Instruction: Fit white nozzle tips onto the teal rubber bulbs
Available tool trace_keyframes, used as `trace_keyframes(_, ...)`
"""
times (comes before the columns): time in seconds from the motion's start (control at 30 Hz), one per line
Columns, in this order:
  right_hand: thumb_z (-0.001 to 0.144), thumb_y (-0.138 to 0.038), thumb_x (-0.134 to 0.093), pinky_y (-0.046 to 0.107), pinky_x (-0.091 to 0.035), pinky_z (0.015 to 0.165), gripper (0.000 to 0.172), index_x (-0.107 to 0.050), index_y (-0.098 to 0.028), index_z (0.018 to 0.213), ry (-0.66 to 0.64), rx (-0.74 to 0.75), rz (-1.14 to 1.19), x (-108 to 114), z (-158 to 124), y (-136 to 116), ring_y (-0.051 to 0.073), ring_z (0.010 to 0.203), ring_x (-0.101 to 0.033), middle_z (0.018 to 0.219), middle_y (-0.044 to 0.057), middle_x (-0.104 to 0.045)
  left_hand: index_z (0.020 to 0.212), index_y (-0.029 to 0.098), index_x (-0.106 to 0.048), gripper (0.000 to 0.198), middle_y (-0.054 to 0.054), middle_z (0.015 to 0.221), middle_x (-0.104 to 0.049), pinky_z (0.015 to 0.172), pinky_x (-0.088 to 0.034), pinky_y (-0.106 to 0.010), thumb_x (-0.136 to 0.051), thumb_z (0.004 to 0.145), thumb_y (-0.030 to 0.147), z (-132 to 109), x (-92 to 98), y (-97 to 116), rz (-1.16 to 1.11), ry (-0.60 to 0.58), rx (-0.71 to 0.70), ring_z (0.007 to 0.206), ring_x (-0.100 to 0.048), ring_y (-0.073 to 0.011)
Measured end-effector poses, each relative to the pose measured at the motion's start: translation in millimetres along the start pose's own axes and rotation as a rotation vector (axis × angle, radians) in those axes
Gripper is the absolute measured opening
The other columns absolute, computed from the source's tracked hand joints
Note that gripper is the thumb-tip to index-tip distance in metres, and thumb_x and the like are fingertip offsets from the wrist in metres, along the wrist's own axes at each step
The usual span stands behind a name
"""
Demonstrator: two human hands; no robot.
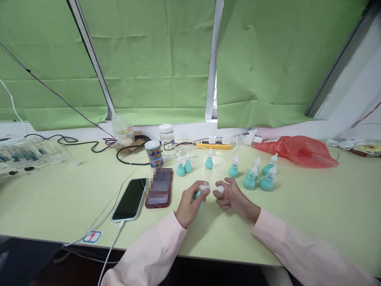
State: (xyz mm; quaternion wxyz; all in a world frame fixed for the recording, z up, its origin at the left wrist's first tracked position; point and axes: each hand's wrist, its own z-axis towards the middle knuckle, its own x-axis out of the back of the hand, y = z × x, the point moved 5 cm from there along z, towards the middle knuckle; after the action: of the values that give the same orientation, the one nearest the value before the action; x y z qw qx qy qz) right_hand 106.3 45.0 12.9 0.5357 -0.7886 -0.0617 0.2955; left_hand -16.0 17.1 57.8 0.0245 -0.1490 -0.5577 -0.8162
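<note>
My left hand (189,204) is closed round a small teal rubber bulb (199,195) with a white nozzle, held just above the pale green table (59,198). My right hand (230,196) sits close beside it, its fingers pinching a small white cap (220,189). The two hands are a few centimetres apart. Behind them stand several more teal bulbs with white tips: a pair (183,167), one alone (209,161), another (233,170), and a cluster (258,176) at the right.
A dark phone (131,199) on a white cable and a red-cased phone (159,193) lie left of my hands. A printed can (154,153), a clear jar (167,139), a yellow power strip (213,145) and cables line the back. A red plastic bag (297,150) lies at the right.
</note>
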Motion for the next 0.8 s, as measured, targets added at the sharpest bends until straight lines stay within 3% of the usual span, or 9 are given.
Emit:
trace_keyframes(0.1,0.072,-0.037,-0.026,0.017,-0.019,0.038,0.014,-0.029,-0.024,0.074,-0.074,0.065,-0.038,-6,-7,-10,0.003,0.037,-0.020,0.059,-0.008,-0.031,0.087,0.018,-0.051,0.024,0.003,0.055,-0.047,0.052,-0.032,-0.020,-0.042,0.073,0.035,-4,-6.3,-1,0.229,-0.051,-0.008,0.051,-0.041,-0.0095)
trace_keyframes(0.2,0.070,-0.029,-0.037,0.016,-0.018,0.038,0.009,-0.034,-0.023,0.076,-0.099,0.063,-0.193,-5,-12,-14,0.002,0.037,-0.021,0.061,-0.008,-0.032,0.089,0.019,-0.048,0.022,0.005,0.052,-0.044,0.048,-0.029,-0.020,-0.044,0.071,0.031,-5,-3.9,-4,0.346,0.004,0.003,0.047,-0.038,-0.0093)
trace_keyframes(0.3,0.070,-0.029,-0.045,0.017,-0.021,0.038,0.013,-0.042,-0.021,0.080,-0.055,0.126,-0.426,0,-14,-20,0.002,0.037,-0.025,0.056,-0.008,-0.031,0.088,0.019,-0.048,0.020,0.005,0.050,-0.044,0.047,-0.027,-0.019,-0.045,0.070,0.028,-5,-2.0,-5,0.375,0.021,-0.006,0.045,-0.037,-0.0094)
trace_keyframes(0.43,0.064,-0.032,-0.057,0.020,-0.030,0.041,0.029,-0.054,-0.013,0.085,-0.023,0.251,-0.688,6,-14,-30,0.004,0.041,-0.036,0.054,-0.004,-0.043,0.084,0.020,-0.056,0.021,0.002,0.056,-0.053,0.051,-0.031,-0.021,-0.049,0.067,0.030,-4,-2.7,-3,0.430,0.004,-0.023,0.050,-0.045,-0.0112)
trace_keyframes(0.57,0.057,-0.028,-0.064,0.019,-0.035,0.040,0.037,-0.054,-0.013,0.090,-0.046,0.275,-0.653,8,-14,-33,0.005,0.044,-0.041,0.057,-0.002,-0.053,0.086,0.021,-0.060,0.025,-0.002,0.068,-0.060,0.056,-0.035,-0.022,-0.050,0.067,0.034,-4,-3.4,-1,0.412,0.003,-0.042,0.060,-0.051,-0.0141)
trace_keyframes(0.8,0.051,-0.023,-0.068,0.019,-0.037,0.036,0.019,-0.063,-0.009,0.063,-0.019,0.247,-0.633,11,-16,-33,0.005,0.037,-0.043,0.050,0.002,-0.058,0.076,0.016,-0.063,0.028,-0.003,0.064,-0.061,0.052,-0.037,-0.021,-0.051,0.066,0.039,-5,-7.4,-4,0.353,-0.067,-0.044,0.055,-0.051,-0.0133)
